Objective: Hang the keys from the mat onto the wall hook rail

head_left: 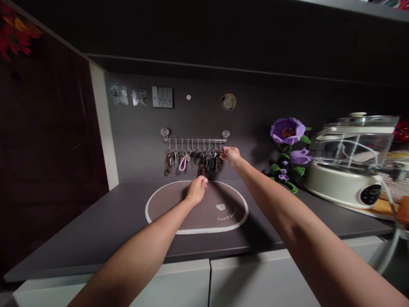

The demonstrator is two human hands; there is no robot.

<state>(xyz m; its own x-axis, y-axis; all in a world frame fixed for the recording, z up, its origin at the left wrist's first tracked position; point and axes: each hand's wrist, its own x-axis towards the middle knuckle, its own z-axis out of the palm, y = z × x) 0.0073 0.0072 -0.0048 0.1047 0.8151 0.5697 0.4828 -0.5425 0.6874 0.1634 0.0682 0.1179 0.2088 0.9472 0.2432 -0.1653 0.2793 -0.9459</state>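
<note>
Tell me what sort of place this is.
Most likely a home kitchen: a white electric cooker with a glass lid stands on a dark countertop above white cabinets, and a wall rail hung with keys suggests domestic use.

Oval mat (225,216) — white lettering, blurred; key fob (212,163), appliance panel (370,194) — illegible.

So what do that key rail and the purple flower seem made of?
The key rail looks like shiny metal, going by its silvery glints, though plastic is possible. The purple flower looks like crocheted yarn, judging by its soft matte surface.
</note>
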